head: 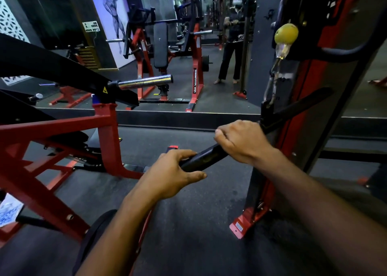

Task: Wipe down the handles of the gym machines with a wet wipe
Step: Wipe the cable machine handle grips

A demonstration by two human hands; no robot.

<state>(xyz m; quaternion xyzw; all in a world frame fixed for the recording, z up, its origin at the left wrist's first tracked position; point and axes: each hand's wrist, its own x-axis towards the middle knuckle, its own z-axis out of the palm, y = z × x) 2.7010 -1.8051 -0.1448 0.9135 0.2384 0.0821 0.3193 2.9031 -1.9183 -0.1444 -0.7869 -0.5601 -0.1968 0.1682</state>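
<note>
The black handle (204,157) runs on a slant between my two hands, its lower end toward me on the left and its upper end rising to the right, where black straps (293,110) tie it to the clip (272,80) of the red cable machine (310,99). My left hand (173,174) has its grip on the lower end — fingers curled over the top, thumb wrapped beneath. My right hand (243,142) closes its grip over the upper part, knuckles up, fingers folded down around the bar. Whether a wipe sits under either palm I cannot tell — none shows. A red plate-loaded machine (62,139) stands to my left, a mirror (188,45) ahead.
</note>
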